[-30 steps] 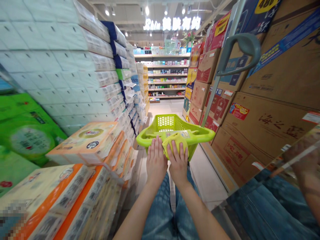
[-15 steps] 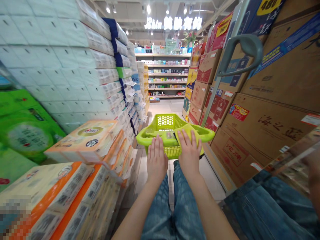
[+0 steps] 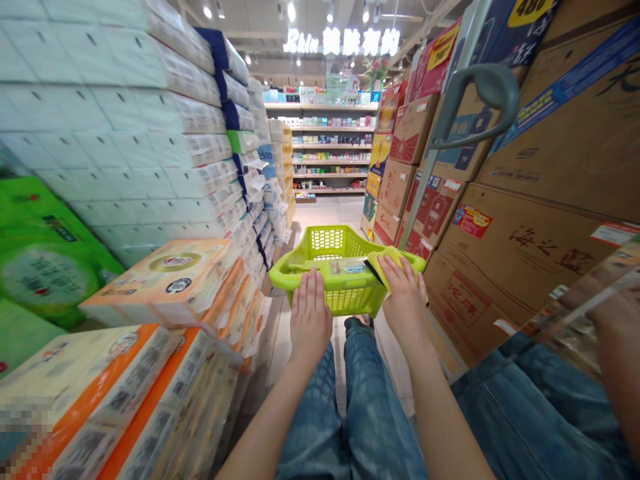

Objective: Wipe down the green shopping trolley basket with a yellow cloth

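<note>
A lime-green plastic shopping basket point(image 3: 333, 243) stands on the aisle floor in front of me. My left hand point(image 3: 310, 317) lies flat with fingers together on the left part of its near rim. My right hand point(image 3: 404, 300) presses a yellow cloth point(image 3: 385, 257) down on the rim's right corner, fingers lying over the cloth. A grey pull handle point(image 3: 480, 100) of the basket rises on a metal bar up to the right. My knees in blue jeans are below the basket.
Stacked tissue packs point(image 3: 150, 133) wall the left side, with orange and cream packs point(image 3: 170, 273) low and close. Brown cartons point(image 3: 550, 200) are piled along the right. The tiled aisle runs ahead to stocked shelves point(image 3: 330, 147). A reflective surface shows at bottom right.
My right hand slid the yellow cloth along the near rim from the middle to the right corner. My left hand stayed on the rim's left part.
</note>
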`<state>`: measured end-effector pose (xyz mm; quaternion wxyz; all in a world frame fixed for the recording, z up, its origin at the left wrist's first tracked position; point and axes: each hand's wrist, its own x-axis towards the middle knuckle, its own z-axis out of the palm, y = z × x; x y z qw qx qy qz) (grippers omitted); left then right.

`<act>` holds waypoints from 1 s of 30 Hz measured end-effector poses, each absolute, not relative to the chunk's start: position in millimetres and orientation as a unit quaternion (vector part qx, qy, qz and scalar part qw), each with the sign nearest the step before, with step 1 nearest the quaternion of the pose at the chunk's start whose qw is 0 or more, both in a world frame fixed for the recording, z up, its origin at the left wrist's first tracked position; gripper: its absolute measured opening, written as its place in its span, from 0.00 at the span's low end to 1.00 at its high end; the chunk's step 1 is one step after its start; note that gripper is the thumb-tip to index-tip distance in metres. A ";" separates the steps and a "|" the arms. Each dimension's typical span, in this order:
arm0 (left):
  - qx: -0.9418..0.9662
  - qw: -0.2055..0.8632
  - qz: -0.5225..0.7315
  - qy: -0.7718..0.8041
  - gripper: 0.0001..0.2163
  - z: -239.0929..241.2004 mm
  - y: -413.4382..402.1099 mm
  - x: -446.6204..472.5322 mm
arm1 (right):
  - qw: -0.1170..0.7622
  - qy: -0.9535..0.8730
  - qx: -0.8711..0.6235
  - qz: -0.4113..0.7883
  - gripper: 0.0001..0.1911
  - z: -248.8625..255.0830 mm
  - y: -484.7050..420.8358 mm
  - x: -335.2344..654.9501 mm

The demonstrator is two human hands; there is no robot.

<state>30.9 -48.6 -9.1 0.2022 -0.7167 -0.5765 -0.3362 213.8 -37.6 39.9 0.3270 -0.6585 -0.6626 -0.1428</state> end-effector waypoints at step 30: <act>-0.712 0.218 -0.333 -0.579 0.33 -11.7 -46.2 29.9 | 0.327 -0.770 -0.537 -0.107 0.33 46.5 -47.4 138.7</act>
